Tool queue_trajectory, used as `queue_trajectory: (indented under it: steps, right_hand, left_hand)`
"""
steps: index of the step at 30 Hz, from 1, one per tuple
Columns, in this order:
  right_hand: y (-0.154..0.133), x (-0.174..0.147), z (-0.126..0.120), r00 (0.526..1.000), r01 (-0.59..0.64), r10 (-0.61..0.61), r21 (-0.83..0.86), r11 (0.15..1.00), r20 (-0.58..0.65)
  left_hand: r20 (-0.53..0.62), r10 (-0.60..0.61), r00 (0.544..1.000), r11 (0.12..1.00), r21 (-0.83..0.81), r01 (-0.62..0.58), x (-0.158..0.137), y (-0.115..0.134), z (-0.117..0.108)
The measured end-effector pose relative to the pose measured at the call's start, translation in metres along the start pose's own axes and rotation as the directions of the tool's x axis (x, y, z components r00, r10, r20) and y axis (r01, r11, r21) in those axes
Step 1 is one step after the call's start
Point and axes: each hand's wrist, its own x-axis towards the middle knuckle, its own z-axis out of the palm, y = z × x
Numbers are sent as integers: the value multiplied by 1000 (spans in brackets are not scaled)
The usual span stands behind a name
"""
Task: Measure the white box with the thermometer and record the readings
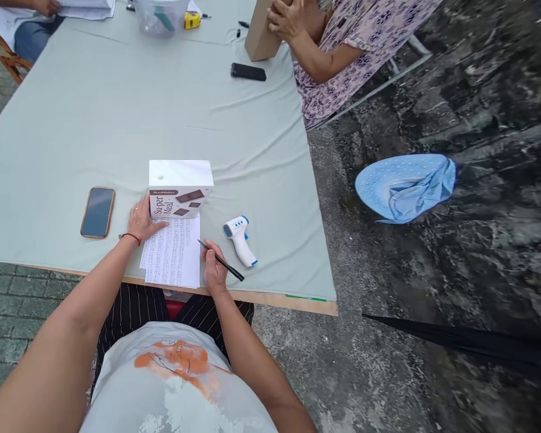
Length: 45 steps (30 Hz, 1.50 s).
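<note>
My left hand (139,221) lies at the left side of a white box (180,189) printed "NutriMotion Super Meal" with brown bars. Its fingers are stretched along the box's side and the thumb reaches over printed sheets of paper (174,255). The box stands at the far edge of these sheets. Closed around a black pen (225,266), my right hand (215,267) is at the right edge of the paper. The pen points up and left. Just right of that hand lies a white and blue infrared thermometer (241,240). A phone (98,211) lies left of my left hand.
A pale green cloth covers the table (162,102). Across it, a person's hands hold a brown cardboard box (261,33), near a black case (248,72). A plastic tub (160,18) and yellow tape measure (192,20) stand farther back. A blue hat (406,186) is at the right.
</note>
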Motion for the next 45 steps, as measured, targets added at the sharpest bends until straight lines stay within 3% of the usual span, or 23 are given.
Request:
queue_trajectory:
  steps: [5, 9, 14, 20, 31, 45]
  right_hand:
    - [-6, 6, 11, 990, -100, 106, 64, 993, -92]
    - [-8, 10, 14, 983, -157, 160, 41, 987, -90]
    - [-11, 10, 16, 985, -149, 149, -1, 989, -88]
    - [-13, 9, 18, 996, -77, 72, -110, 991, -51]
    - [-14, 7, 14, 998, -70, 70, -154, 986, -4]
    - [-18, 7, 12, 998, -64, 67, -168, 984, 12]
  left_hand:
    - [25, -37, 999, 998, 44, 36, 1, 4, 2]
    - [22, -42, 999, 999, 25, 41, -2, 5, 1]
    - [6, -176, 984, 983, 48, 175, -38, 20, 4]
    - [-42, -128, 991, 986, 98, 132, -80, 44, 22]
    - [-87, -84, 993, 991, 100, 93, -81, 47, 25]
    - [-60, -87, 994, 990, 109, 93, -81, 50, 24]
